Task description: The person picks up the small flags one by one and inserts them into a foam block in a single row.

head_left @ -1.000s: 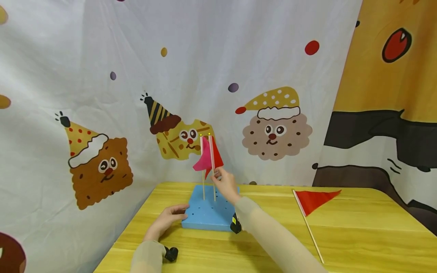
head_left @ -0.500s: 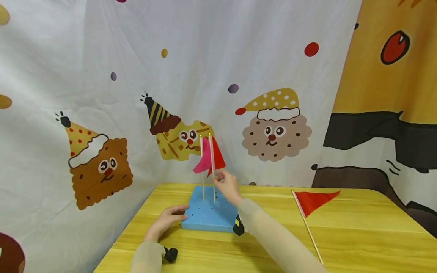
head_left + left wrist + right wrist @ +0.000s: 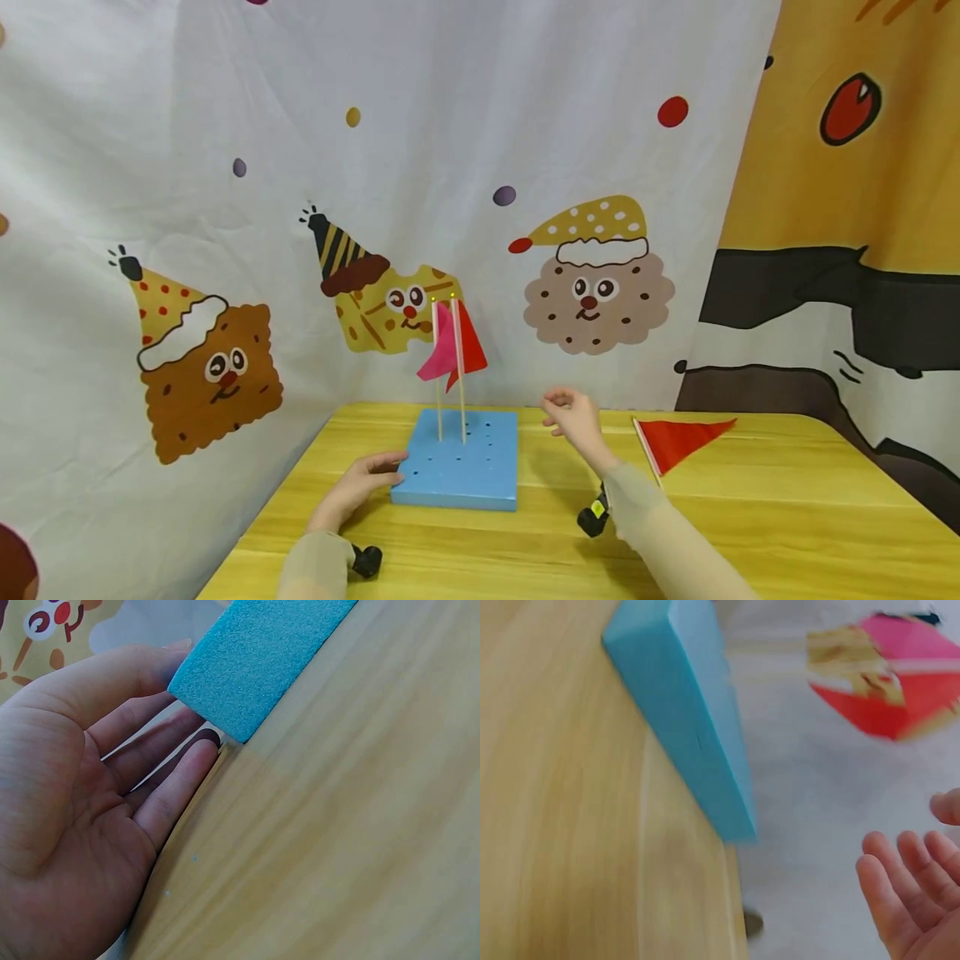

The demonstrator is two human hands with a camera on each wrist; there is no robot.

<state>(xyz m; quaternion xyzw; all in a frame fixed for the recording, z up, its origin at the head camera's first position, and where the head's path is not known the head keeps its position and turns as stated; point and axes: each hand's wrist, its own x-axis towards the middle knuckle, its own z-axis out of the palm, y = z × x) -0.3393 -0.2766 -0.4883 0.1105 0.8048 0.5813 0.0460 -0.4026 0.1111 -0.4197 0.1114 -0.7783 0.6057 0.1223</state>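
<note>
A blue foam block (image 3: pixel 459 485) with small holes lies on the table, and two flags on thin sticks stand upright in it. One is a pink flag (image 3: pixel 442 354), the other a red flag (image 3: pixel 471 343) just to its right. My left hand (image 3: pixel 360 486) touches the block's left side with fingers extended, as the left wrist view shows at the block's corner (image 3: pixel 232 675). To the right of the block, my right hand (image 3: pixel 576 423) is in the air with loosely bent fingers and holds nothing. Another red flag (image 3: pixel 678 443) lies further right, its lower stick hidden behind my right forearm.
The wooden table (image 3: pixel 795 508) reaches back to a white cloth backdrop (image 3: pixel 600 100) printed with cartoon biscuits in party hats. A black wrist camera (image 3: pixel 592 518) is on my right wrist, another black camera (image 3: pixel 367 562) on my left.
My right hand has let go of the upright red flag's stick and moved right, away from the block. The left hand stays at the block's left side.
</note>
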